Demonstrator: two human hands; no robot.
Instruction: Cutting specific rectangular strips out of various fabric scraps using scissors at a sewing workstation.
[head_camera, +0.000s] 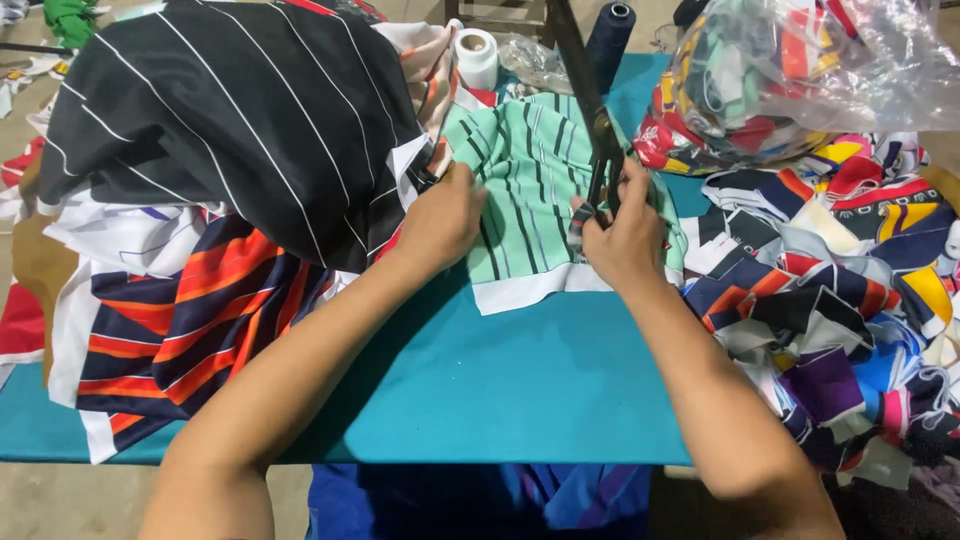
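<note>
**Scissors on striped cloth, teal table**

Head view. Left hand, centre frame, curled narrow, pinching the edge of a mint-green fabric piece with dark stripes. Right hand closed around long black metal scissors, blades pointing toward upper centre over that fabric. Fabric lies flat on the smooth teal tabletop.

Upper left: slumped heap of black cloth with thin white stripes, crowding the left hand. Right edge: loose multicoloured fabric scraps. Upper right: crinkled clear plastic bag of scraps. Top centre: white thread cone, dark blue thread cone.
</note>
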